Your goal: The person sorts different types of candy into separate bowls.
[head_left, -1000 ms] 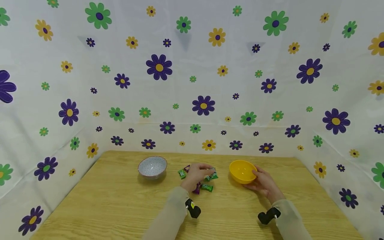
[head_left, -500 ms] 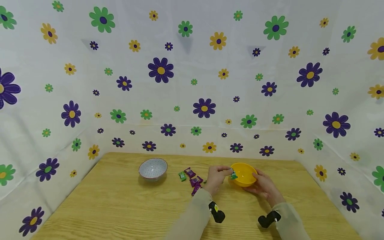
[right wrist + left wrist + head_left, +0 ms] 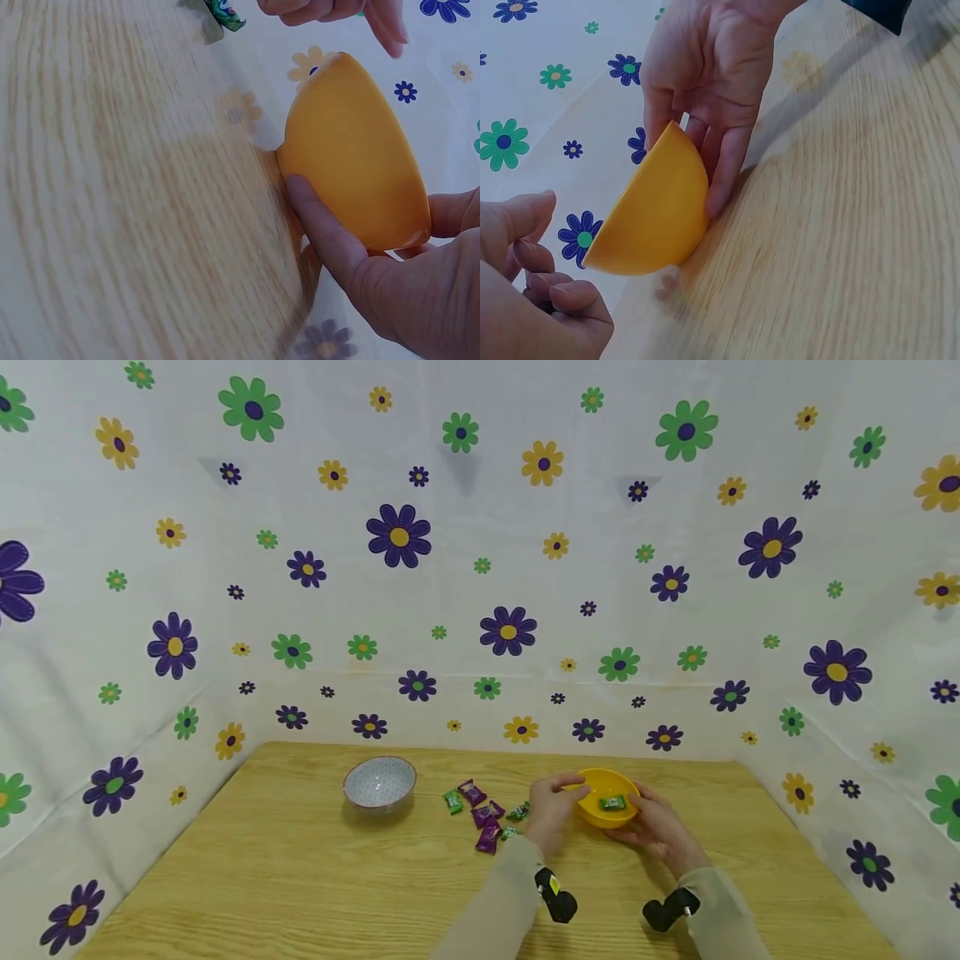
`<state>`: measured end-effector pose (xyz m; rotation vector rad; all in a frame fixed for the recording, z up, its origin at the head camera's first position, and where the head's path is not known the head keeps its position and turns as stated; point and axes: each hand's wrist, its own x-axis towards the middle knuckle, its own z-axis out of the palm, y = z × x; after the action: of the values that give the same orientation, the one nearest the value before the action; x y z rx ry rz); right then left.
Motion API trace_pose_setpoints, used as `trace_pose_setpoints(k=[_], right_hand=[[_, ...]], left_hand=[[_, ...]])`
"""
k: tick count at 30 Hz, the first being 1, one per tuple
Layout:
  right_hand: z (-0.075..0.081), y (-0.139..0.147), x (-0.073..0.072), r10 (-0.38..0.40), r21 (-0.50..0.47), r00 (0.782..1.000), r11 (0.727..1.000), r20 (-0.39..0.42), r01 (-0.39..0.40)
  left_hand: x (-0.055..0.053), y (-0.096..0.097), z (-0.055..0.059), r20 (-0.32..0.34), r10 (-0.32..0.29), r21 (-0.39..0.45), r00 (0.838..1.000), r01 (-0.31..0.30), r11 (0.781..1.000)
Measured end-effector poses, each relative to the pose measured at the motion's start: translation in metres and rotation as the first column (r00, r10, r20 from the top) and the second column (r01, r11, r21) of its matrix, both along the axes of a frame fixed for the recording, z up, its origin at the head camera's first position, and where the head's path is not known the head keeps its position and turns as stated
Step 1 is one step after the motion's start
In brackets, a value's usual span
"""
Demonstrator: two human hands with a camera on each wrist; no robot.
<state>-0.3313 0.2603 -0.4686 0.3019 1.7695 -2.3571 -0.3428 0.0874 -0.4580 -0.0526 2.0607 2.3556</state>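
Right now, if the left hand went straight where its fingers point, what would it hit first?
The left hand would probably meet the yellow bowl first, at its rim, though depth is unclear and it might pass just above.

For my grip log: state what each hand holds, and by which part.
Right hand: the yellow bowl, by its rim and outer wall. Left hand: nothing.

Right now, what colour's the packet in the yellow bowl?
The packet is green, clearest in the head view.
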Motion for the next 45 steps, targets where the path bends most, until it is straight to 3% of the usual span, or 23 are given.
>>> trace_pose_setpoints(k=[6,15,22,29,35,39,45], right_hand=[[0.002,0.001,-0.001,0.009,-0.002,1.0,1.0,-0.012,-0.009],[0.0,0.005,0.003,0.025,-0.024,0.999,0.999,-0.022,-0.026],[0.002,0.005,0.005,0.015,-0.01,1.0,1.0,-0.01,-0.015],[0.002,0.002,0.004,0.018,0.001,1.0,1.0,-0.009,-0.018],[0.003,0.0,0.002,0.019,0.011,1.0,1.0,-0.008,-0.019],[0.003,-0.001,0.001,0.024,0.009,1.0,1.0,-0.004,-0.024],[0.002,-0.003,0.001,0.028,0.008,1.0,1.0,-0.001,-0.028]], left_hand=[[-0.001,-0.015,0.002,-0.013,-0.035,-0.05,0.999,0.034,0.998],[0.005,-0.056,-0.004,0.022,-0.069,-0.016,0.997,0.07,0.997],[-0.001,-0.103,-0.015,0.008,-0.011,-0.055,1.0,0.011,0.998],[-0.005,-0.133,-0.012,-0.022,0.036,-0.084,0.999,-0.038,0.996],[-0.013,-0.154,-0.016,-0.037,0.086,-0.209,0.996,-0.092,0.974],[-0.014,-0.164,-0.018,-0.003,0.122,-0.295,0.993,-0.117,0.948],[-0.013,-0.172,-0.02,0.041,0.17,-0.347,0.985,-0.145,0.927]])
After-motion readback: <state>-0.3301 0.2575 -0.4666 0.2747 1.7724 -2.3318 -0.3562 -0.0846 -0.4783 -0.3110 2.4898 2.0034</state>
